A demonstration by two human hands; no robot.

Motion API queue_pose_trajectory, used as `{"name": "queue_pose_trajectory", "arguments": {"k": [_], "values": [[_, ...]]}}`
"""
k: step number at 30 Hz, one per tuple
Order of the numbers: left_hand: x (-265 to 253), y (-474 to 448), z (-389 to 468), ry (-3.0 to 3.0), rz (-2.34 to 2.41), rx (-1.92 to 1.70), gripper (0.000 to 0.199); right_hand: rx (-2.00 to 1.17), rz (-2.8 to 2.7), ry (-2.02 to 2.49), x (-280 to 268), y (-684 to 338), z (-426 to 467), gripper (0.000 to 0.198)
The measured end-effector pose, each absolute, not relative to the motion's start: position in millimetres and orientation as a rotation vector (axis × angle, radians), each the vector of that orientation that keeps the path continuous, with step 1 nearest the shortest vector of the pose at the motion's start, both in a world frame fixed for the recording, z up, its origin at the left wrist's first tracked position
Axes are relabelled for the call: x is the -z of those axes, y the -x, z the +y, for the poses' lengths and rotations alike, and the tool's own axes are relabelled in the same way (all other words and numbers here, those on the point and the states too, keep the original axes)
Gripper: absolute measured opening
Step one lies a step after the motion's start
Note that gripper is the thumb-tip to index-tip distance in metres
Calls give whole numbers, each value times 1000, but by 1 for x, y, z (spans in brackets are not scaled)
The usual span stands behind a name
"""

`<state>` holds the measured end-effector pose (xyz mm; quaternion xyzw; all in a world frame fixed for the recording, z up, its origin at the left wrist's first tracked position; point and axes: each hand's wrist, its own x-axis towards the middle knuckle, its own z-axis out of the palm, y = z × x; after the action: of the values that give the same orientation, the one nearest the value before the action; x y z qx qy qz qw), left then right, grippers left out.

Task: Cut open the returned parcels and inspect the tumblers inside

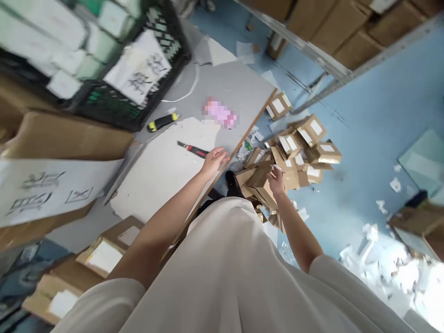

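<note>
Over the front edge of the table, my left hand is open, its fingers loosely stretched and nothing visible in them. Just beside it lies a utility knife with a red and black handle, on a white sheet. My right hand hangs past the table edge, above a heap of cardboard boxes on the floor. Its fingers are curled together; a small whitish bit shows at the tips, too blurred to name. A pink blurred-out item and a yellow-black tool lie farther back on the table.
A black crate with packed white-green boxes stands at the left, beside a carton with a handwritten sheet. A metal shelf loaded with cartons is at upper right. Paper scraps litter the blue floor.
</note>
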<state>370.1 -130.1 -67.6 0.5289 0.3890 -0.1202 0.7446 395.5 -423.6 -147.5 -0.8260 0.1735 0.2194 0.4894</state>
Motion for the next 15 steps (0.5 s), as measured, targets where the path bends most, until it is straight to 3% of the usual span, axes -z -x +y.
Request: {"name": "queue_pose_trajectory", "arguments": {"k": [7, 11, 13, 15], "values": [[8, -207, -56, -1166, 1121, -450, 39, -853, -576, 1837, 112, -418, -212, 46], [-9, -61, -75, -1311, 1720, -1062, 67, -1062, -1119, 1695, 69, -339, -62, 43], [-5, -3, -102, -1185, 2083, -1180, 85, -1208, -1411, 1592, 52, -278, -11, 48], [6, 36, -126, -913, 2197, -1172, 88, -1317, -1701, 1489, 43, -215, 25, 56]]}}
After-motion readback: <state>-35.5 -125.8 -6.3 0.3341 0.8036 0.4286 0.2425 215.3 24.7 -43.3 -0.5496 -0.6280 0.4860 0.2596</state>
